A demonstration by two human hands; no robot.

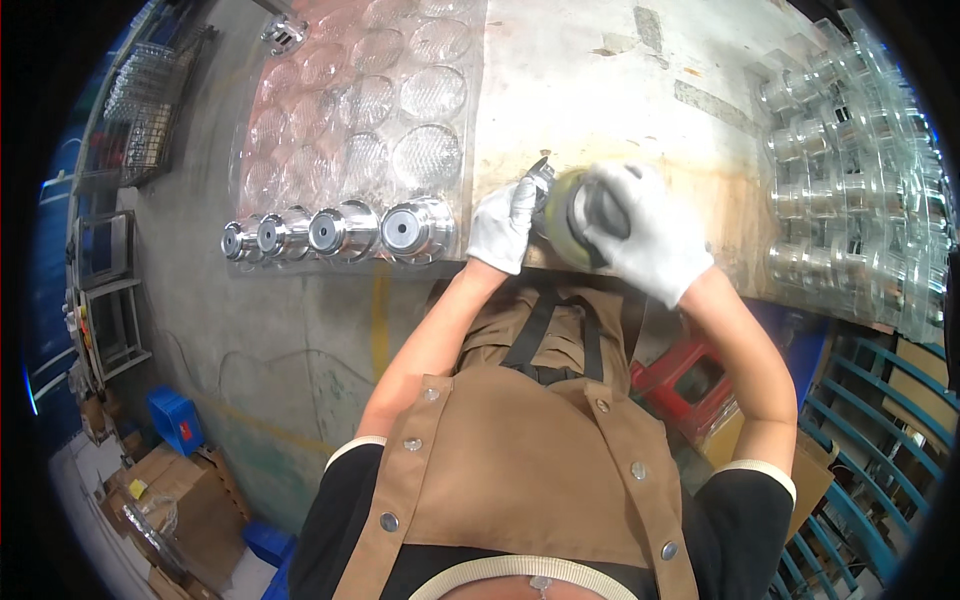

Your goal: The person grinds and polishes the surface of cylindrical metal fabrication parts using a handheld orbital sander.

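Observation:
My left hand [502, 226], in a white glove, is closed at the table's front edge. Its fingers and thumb grip a small shiny metal piece with a dark tip [541, 170]. Just to the right, my right hand [645, 228], also gloved in white, wraps round a greenish round thing with a dark rim [568, 225]. Motion smears it, so its kind is unclear; it meets or nearly meets the metal piece. Left of my hands, several shiny metal cups [415, 228] with dark centre discs lie in the front row of a clear plastic tray [400, 95].
Clear trays filled with metal parts [850, 190] are stacked at the table's right end. Another metal part [284, 36] sits at the tray's far left corner. Below the table are a red crate [690, 378] and a blue slatted rack [870, 450]. A blue bin [174, 420] stands lower left.

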